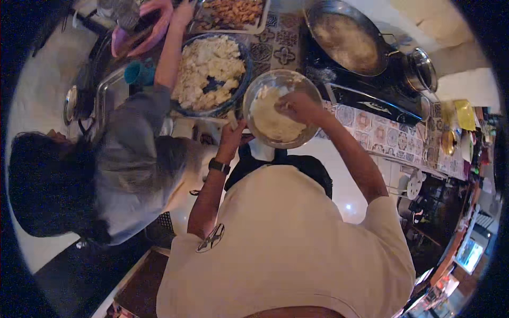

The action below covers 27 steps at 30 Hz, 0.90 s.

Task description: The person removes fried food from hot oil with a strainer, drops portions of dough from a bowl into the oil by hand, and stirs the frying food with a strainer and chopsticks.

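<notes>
A round metal bowl (312, 84) holds a pale, floury mixture (273, 117). My right hand (300, 108) reaches into it from the right, fingers drawn together at the mixture; what they hold, if anything, is hidden. At the bowl's lower left rim, my left hand (231, 140) is closed against the edge, steadying it, with some fingers out of sight. A short pale strip (233, 119) shows just above that hand; its kind is unclear. Left of the bowl, a large blue-rimmed tray (248, 63) bears a heap of pale, coated pieces (209, 71).
A person (127, 153) stands close at my left, one arm across the counter beside the tray. A wide pan (344, 42) of bubbling oil sits on the black stove (366, 100) at far right, near a metal pot (421, 69). Browned pieces (228, 13) fill another tray behind.
</notes>
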Available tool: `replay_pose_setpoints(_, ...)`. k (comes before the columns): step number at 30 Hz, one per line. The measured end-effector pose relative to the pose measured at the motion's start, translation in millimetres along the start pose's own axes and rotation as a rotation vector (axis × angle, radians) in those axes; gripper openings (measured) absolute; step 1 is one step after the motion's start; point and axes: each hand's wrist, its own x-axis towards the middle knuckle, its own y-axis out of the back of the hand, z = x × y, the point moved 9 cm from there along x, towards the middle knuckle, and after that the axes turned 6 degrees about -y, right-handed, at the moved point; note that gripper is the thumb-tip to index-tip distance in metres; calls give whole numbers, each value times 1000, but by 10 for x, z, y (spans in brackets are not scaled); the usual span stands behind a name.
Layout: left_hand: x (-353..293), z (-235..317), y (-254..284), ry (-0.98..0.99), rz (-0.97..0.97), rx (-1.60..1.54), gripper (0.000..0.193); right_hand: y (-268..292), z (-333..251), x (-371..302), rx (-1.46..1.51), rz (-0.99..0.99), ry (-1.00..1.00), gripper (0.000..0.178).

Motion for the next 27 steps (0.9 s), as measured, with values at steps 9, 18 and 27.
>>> replay_pose_setpoints(9, -13, -15, -4, 7, 33, -44, 29, -1076, 655, 160, -403, -138, 18, 21)
replay_pose_setpoints(18, -46, -17, 23, -13, 25, -69, 29, -645, 612, 51, -181, 28, 2, 18)
replay_pose_setpoints(27, 9, -57, 29, -8, 28, -63, 29, -917, 575, 216, -499, -28, 68, 16)
